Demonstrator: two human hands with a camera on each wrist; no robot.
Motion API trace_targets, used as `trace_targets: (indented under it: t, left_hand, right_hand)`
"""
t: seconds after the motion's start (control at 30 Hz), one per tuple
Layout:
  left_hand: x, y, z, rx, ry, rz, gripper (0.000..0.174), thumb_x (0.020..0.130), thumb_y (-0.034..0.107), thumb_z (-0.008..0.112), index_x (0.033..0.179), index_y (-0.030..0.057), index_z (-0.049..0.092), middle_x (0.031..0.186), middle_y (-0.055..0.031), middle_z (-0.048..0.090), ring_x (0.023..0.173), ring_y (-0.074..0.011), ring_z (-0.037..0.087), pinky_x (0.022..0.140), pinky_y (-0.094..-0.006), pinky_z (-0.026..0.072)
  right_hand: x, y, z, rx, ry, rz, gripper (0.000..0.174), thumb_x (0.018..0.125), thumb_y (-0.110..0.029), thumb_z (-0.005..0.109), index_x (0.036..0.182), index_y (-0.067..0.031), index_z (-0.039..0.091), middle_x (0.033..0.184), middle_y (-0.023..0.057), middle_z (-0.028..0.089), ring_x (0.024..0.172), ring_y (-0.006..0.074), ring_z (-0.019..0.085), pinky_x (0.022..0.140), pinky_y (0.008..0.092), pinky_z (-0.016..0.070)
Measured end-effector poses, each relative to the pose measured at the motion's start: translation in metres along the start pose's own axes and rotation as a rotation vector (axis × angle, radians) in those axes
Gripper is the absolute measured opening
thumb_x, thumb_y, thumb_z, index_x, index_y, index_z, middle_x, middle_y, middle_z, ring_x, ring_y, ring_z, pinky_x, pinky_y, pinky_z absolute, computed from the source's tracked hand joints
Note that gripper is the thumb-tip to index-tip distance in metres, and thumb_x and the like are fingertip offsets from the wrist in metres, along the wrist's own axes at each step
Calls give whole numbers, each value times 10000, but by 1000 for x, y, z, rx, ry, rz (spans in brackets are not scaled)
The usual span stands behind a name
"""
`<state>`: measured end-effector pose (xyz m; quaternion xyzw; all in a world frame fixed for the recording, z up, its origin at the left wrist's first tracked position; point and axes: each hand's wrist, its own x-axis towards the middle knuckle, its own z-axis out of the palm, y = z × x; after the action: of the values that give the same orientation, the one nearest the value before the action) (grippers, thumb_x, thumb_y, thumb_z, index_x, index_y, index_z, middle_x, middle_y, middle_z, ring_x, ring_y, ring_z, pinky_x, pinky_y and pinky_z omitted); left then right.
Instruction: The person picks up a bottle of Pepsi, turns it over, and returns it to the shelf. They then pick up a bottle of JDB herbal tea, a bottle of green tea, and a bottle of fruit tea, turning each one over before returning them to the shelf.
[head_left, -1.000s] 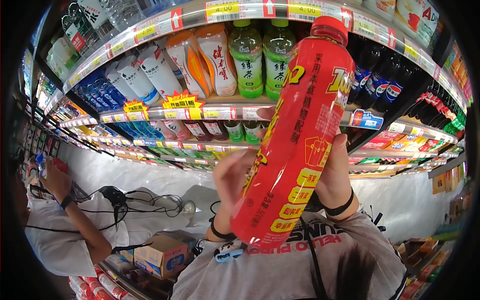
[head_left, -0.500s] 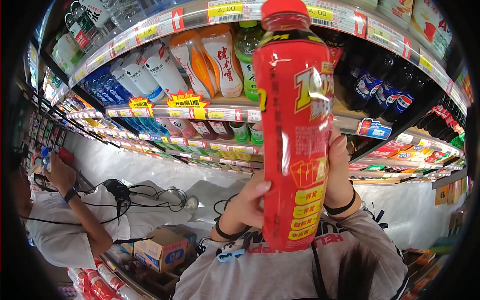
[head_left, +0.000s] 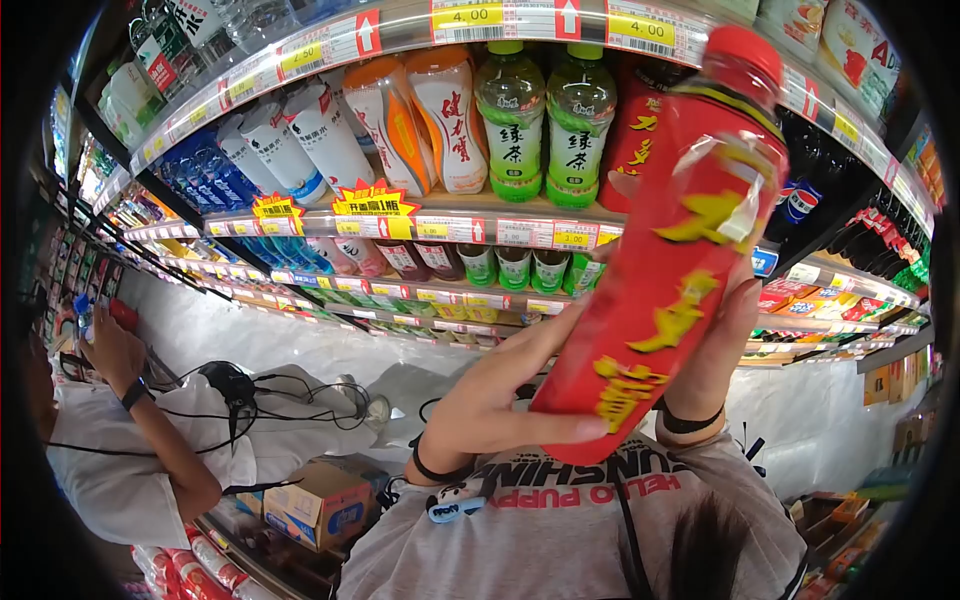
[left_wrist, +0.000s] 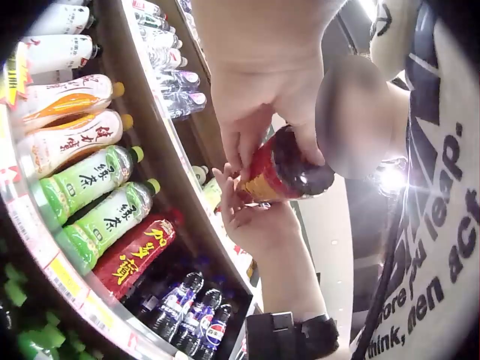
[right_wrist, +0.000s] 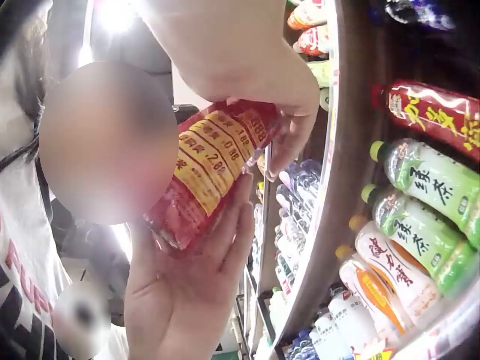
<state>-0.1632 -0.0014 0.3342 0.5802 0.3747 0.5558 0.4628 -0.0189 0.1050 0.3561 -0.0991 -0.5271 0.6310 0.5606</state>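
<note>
A red bottle with yellow lettering (head_left: 675, 250) is held tilted in front of the chest, its red cap up and to the right. The left hand (head_left: 505, 385) grips its lower end, thumb across the front. On the other side, the right hand (head_left: 715, 345) curls round the bottle, partly hidden behind it. In the left wrist view the left hand (left_wrist: 266, 82) pinches the bottle (left_wrist: 274, 169) near its dark base. The right wrist view shows the right hand (right_wrist: 251, 79) over the bottle (right_wrist: 214, 161), with yellow print facing out and the left hand (right_wrist: 191, 289) under it.
Curved shelves with price strips (head_left: 450, 225) carry green tea bottles (head_left: 515, 130), white-orange bottles (head_left: 445, 125), dark cola bottles (head_left: 800, 195) and another red bottle (head_left: 637, 135). At the left stands another person (head_left: 150, 430) with cables. A cardboard box (head_left: 318, 505) lies low behind.
The bottle has turned about its length, from small print and yellow boxes to large yellow characters. It swung upright, then leaned right again. The left thumb now lies across its lower front.
</note>
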Motion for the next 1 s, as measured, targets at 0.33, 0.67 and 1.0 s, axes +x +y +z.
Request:
trace_targets:
  t: [0.33, 0.67, 1.0]
  left_hand:
    - [-28, -44, -13, -538, 100, -10, 654, 707, 98, 701, 1292, 90, 407, 1344, -261, 319, 1224, -356, 371, 994, -428, 291]
    - [-3, -61, -11, -46, -148, 365, 803, 645, 4, 729, 1330, 146, 335, 1339, -174, 357, 1226, -308, 380, 992, -394, 327]
    - [-9, -83, -16, -133, -158, 13, 655, 734, -58, 627, 1311, 3, 326, 1314, -119, 397, 1211, -204, 398, 1015, -334, 304]
  right_hand:
    - [-26, -7, 13, -15, 94, 87, 965, 678, -571, 656, 1317, 6, 221, 1282, 118, 398, 1152, 198, 449, 943, 343, 383]
    - [-52, 5, 9, 69, 74, 45, 916, 629, -276, 786, 1302, -27, 217, 1214, 119, 451, 1091, 203, 490, 910, 348, 410]
    - [-58, 6, 19, -183, 59, -52, 1124, 527, -232, 834, 1335, -22, 83, 1293, 167, 328, 1168, 245, 415, 963, 371, 356]
